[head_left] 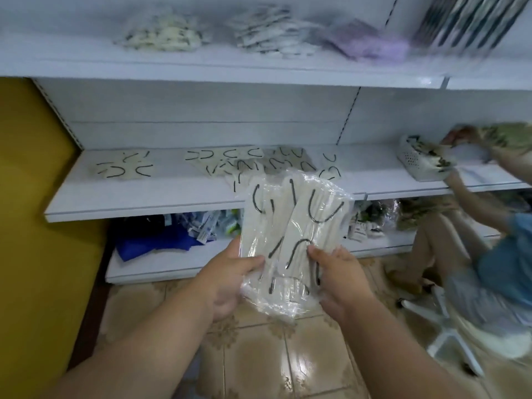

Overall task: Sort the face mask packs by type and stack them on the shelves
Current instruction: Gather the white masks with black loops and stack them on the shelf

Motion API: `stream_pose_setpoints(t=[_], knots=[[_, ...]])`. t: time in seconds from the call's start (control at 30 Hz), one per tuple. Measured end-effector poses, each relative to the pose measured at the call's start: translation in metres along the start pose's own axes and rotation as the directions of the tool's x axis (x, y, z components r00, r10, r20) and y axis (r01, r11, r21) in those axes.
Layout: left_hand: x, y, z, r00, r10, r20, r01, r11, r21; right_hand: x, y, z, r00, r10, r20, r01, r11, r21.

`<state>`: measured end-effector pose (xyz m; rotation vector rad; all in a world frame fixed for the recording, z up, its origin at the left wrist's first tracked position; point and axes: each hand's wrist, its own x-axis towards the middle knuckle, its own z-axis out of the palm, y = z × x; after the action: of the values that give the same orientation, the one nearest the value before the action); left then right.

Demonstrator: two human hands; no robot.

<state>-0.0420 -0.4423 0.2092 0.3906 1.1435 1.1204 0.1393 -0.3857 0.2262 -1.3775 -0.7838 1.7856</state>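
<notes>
While both arms reach forward, left hand (227,279) and right hand (338,276) grasping mask pack (290,223)

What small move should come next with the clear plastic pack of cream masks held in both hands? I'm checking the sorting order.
Probably carry the clear plastic pack of cream masks with black ear loops, gripped by the left hand and right hand, forward onto the white middle shelf, since matching cream packs already lie there.
</notes>
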Motion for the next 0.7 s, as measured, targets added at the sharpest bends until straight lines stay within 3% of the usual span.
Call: stream_pose_setpoints(t=[0.17, 0.4, 0.53, 0.7], knots=[[-0.029, 0.013, 0.020, 0.975, 0.208, -0.074, -0.195, 0.969, 0.151, -0.022, -0.023, 0.004, 0.995, -0.070, 0.076, 0.081, 0.984, -0.157], [-0.058, 0.058, 0.011, 0.973, 0.226, -0.046, -0.226, 0.974, 0.004, -0.041, -0.072, 0.041, 0.957, -0.264, 0.119, 0.286, 0.922, -0.260], [-0.081, 0.099, 0.006, 0.910, 0.408, -0.075, -0.401, 0.911, 0.099, -0.056, -0.092, 0.079, 0.943, -0.239, 0.231, 0.288, 0.936, -0.204], [-0.121, 0.169, -0.018, 0.802, 0.582, -0.130, -0.534, 0.798, 0.278, -0.073, -0.126, 0.155, 0.885, -0.367, 0.286, 0.418, 0.897, -0.146]])
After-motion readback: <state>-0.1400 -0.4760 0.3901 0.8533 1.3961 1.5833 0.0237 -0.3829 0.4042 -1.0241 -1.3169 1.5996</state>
